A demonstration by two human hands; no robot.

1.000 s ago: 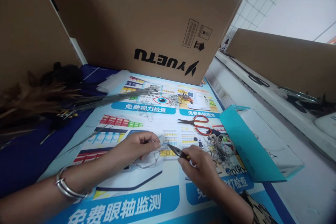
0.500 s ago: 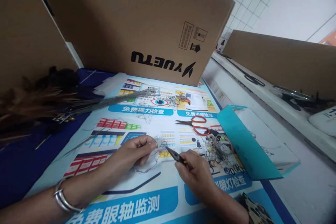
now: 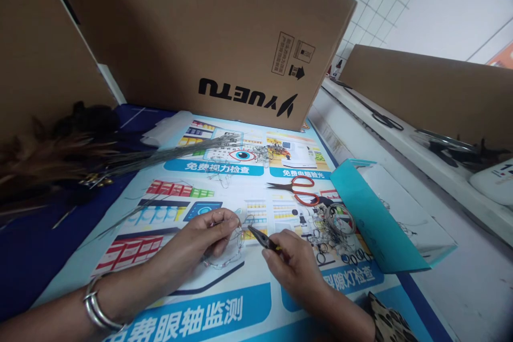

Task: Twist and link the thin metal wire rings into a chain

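Observation:
My left hand pinches one end of a thin metal chain that loops down onto the printed poster. My right hand is closed round small pliers, whose pointed tip sits just right of my left fingertips, near the chain's upper end. A silver bangle circles my left wrist.
Red-handled scissors lie on the poster beyond my hands. A heap of metal rings and wire sits to the right, beside an open teal box. Long wires and feathers lie left. A large cardboard box stands behind.
Both hands have drifted slightly left and toward me with the chain and pliers. The plier tip stays close to my left fingertips.

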